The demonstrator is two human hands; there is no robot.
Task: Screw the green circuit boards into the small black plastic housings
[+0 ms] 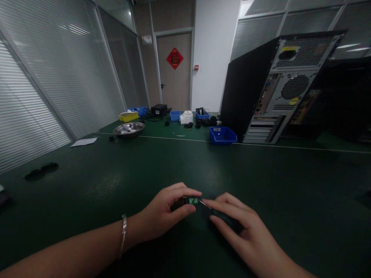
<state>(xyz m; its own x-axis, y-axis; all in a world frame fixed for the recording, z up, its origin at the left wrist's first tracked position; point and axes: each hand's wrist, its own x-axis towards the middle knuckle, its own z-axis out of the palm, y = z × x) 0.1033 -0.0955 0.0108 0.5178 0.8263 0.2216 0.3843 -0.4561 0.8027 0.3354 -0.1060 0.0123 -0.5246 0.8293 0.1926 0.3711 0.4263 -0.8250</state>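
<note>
My left hand [165, 210] has thumb and fingers closed around a small green circuit board [193, 200] with a dark part at its left end. In my right hand [242, 224] is a screwdriver [206, 205], its dark handle mostly covered by the fingers. The thin metal shaft points left and its tip meets the right end of the board, though whether it sits in a screw is too small to tell. Both hands are low over the green tabletop [145, 166].
A black computer tower [249, 77] stands at the right, beside a blue bin [222, 135]. Farther back are a metal bowl [129, 129], a yellow tray [128, 116], a white device [186, 117] and a black box [159, 109]. Dark items [42, 170] and a paper sheet [84, 142] lie at left.
</note>
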